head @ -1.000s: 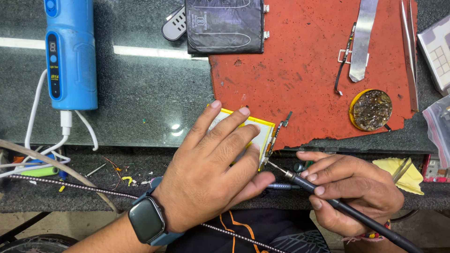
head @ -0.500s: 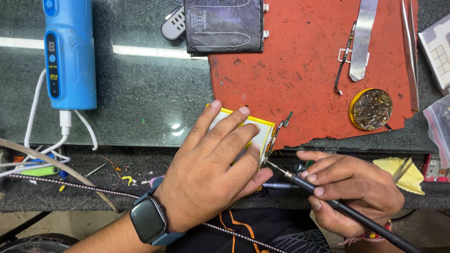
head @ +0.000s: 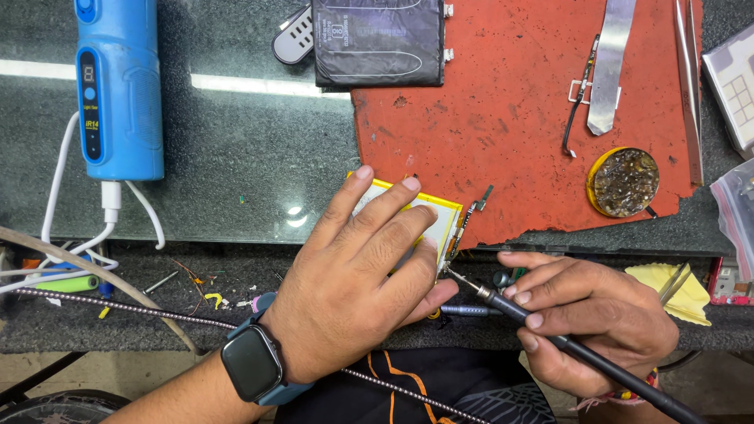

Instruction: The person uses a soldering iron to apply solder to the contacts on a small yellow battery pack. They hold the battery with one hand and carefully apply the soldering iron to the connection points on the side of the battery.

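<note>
My left hand (head: 357, 279) lies flat with spread fingers on a thin silver battery with yellow edging (head: 437, 212), pinning it to the dark counter at the lower left corner of a red mat (head: 510, 118). A smartwatch sits on that wrist. My right hand (head: 593, 314) grips a black soldering iron (head: 534, 322) like a pen. Its tip touches the small connector strip (head: 463, 224) at the battery's right edge.
A blue cylindrical device (head: 118, 86) with a white cable lies at the upper left. A black battery (head: 378, 41) and a grey key fob (head: 292, 39) rest at the top. On the mat are a metal pry tool (head: 609, 67), tweezers (head: 691, 86) and a round tin of brass wool (head: 624, 182).
</note>
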